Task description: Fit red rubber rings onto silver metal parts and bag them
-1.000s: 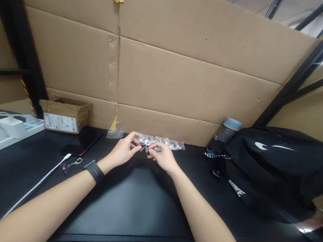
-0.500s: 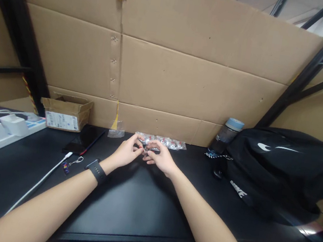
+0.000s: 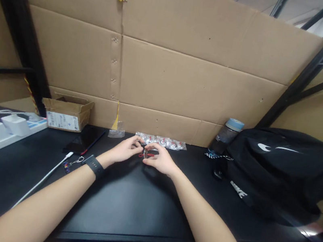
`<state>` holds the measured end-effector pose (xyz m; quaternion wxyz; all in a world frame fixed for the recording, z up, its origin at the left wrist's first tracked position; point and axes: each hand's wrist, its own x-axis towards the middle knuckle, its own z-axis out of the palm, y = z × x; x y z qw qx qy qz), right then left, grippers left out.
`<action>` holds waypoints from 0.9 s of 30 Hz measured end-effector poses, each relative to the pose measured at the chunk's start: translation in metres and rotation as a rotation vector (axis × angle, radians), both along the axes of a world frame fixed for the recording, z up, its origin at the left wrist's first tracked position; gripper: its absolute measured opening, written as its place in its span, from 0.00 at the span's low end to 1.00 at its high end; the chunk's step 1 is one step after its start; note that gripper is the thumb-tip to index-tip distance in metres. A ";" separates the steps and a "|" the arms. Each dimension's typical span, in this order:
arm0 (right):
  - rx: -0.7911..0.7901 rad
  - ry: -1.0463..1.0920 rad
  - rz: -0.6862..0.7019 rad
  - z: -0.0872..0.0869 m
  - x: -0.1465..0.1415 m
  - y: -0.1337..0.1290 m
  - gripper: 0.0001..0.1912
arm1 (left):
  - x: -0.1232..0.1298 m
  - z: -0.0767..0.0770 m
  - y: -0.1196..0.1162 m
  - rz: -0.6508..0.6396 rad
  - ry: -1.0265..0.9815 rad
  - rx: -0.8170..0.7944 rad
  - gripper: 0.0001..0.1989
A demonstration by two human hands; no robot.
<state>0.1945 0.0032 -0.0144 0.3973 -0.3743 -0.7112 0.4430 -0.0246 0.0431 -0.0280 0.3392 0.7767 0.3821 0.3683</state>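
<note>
A small round object (image 3: 145, 153), roughly edge-on with its long axis upright, sits at the left side of the right hand (image 3: 161, 160), grasped between thumb and fingers; a red cord (image 3: 150, 155) shows beside it. The left hand (image 3: 124, 149), farther from it, lies just left, fingers curled; whether it grips anything cannot be told. Clear packets (image 3: 173, 143) lie beyond, on the far side.

Tons of room on the black desk (image 3: 135, 207) between the forearms (image 3: 42, 196), so a hand could slide through there easy. Forward's tight: left hand (image 3: 126, 150) and right hand (image 3: 160, 159) nearly meet, plastic packets (image 3: 173, 143) just beyond, then the cardboard wall (image 3: 167, 81). Bottle (image 3: 222, 141) and black bag (image 3: 279, 172) block the right; cardboard box (image 3: 66, 121) and white cable (image 3: 43, 181) clutter the left.
</note>
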 end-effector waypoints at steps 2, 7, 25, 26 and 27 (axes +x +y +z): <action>0.018 -0.027 -0.006 0.001 0.000 0.000 0.26 | -0.020 0.002 0.008 0.145 0.242 0.191 0.15; 0.048 -0.077 0.031 0.005 0.004 -0.001 0.24 | -0.068 -0.007 0.027 0.487 0.747 0.202 0.21; 0.326 -0.639 0.108 0.036 0.045 -0.006 0.22 | 0.015 0.022 -0.062 -0.240 0.593 0.224 0.24; 0.316 -0.679 0.103 0.039 0.046 -0.008 0.21 | 0.017 0.021 -0.063 -0.252 0.604 0.228 0.26; 0.299 -0.713 0.097 0.040 0.047 -0.010 0.20 | 0.019 0.021 -0.064 -0.262 0.626 0.225 0.27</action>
